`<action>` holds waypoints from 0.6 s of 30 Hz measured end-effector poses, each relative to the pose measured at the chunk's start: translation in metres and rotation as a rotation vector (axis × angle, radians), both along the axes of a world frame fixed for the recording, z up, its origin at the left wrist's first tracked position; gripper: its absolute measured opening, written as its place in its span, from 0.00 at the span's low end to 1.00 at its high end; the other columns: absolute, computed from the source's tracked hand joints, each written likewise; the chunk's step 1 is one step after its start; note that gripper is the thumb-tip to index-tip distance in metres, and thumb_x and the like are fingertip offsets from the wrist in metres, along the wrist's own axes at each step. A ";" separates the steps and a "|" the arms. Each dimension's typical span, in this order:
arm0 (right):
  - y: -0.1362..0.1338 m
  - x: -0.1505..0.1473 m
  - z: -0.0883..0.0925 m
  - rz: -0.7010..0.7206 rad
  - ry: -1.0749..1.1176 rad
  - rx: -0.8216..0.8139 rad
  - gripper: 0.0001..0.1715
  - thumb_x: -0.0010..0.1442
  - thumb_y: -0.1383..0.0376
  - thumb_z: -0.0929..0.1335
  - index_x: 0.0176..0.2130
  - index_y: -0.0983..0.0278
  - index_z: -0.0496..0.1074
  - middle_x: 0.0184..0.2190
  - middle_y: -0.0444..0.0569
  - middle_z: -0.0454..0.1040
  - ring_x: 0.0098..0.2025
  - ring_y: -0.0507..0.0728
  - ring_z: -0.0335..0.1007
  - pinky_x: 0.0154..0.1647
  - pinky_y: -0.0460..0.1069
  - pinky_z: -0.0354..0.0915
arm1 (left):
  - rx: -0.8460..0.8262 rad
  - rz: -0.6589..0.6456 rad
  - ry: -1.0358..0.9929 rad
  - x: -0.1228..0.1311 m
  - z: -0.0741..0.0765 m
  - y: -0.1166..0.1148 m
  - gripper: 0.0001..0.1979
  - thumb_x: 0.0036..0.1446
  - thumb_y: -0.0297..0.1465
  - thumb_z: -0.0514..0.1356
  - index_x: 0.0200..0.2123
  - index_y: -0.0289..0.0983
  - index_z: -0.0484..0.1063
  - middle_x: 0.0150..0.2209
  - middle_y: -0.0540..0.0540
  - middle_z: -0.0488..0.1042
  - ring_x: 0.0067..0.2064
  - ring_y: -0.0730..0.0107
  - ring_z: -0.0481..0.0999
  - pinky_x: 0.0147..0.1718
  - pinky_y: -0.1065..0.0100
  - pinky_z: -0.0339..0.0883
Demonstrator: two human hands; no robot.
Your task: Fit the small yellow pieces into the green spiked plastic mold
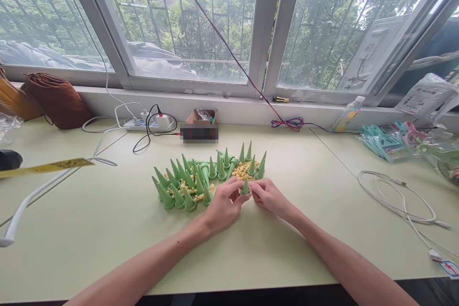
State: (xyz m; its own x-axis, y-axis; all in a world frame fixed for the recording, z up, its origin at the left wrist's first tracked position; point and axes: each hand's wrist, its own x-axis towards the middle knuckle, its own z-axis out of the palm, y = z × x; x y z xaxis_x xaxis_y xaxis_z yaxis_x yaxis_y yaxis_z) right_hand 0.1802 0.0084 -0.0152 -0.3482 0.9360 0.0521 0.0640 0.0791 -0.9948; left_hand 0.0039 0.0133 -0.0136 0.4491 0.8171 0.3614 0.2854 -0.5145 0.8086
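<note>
My left hand (225,201) is closed, its thumb and fingers gripping a green plastic watering spike (245,186) that points up. Close against that spike's right side, my right hand (267,196) makes a pinch with the thumb and forefinger. A bit of yellow shows at its fingertips and looks like a small yellow plastic piece, mostly hidden. Several more green spikes (178,197) stand point up to the left of my hands, with yellow pieces (189,192) strewn among them. Behind my hands lies another heap of yellow pieces (243,169), with green spikes (261,165) around it.
A power strip (150,125) with plugs and cables lies at the back left, near a small open cardboard box (201,116). Brown pouch (55,100) at far left. To the right are a coiled white cable (398,201), teal hangers (382,142) and a bottle (349,114).
</note>
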 end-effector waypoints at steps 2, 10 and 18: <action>0.000 0.000 -0.001 -0.005 -0.015 0.022 0.26 0.65 0.57 0.61 0.19 0.62 0.51 0.15 0.36 0.46 0.18 0.46 0.40 0.18 0.46 0.42 | -0.080 -0.002 -0.035 0.001 0.002 -0.001 0.10 0.59 0.32 0.60 0.27 0.35 0.67 0.31 0.50 0.66 0.25 0.78 0.66 0.23 0.73 0.63; -0.001 0.000 -0.001 0.005 -0.041 0.094 0.25 0.67 0.58 0.60 0.21 0.62 0.52 0.17 0.37 0.48 0.19 0.47 0.41 0.19 0.46 0.44 | -0.505 -0.112 -0.213 0.001 0.010 -0.003 0.19 0.54 0.44 0.66 0.35 0.34 0.71 0.17 0.54 0.65 0.17 0.74 0.66 0.17 0.72 0.63; -0.002 0.002 -0.002 0.015 -0.040 0.120 0.25 0.68 0.56 0.60 0.22 0.63 0.55 0.18 0.39 0.51 0.19 0.47 0.43 0.20 0.46 0.45 | -0.886 -0.256 -0.400 -0.005 0.007 0.006 0.21 0.50 0.44 0.69 0.35 0.32 0.71 0.31 0.48 0.71 0.20 0.82 0.67 0.17 0.76 0.61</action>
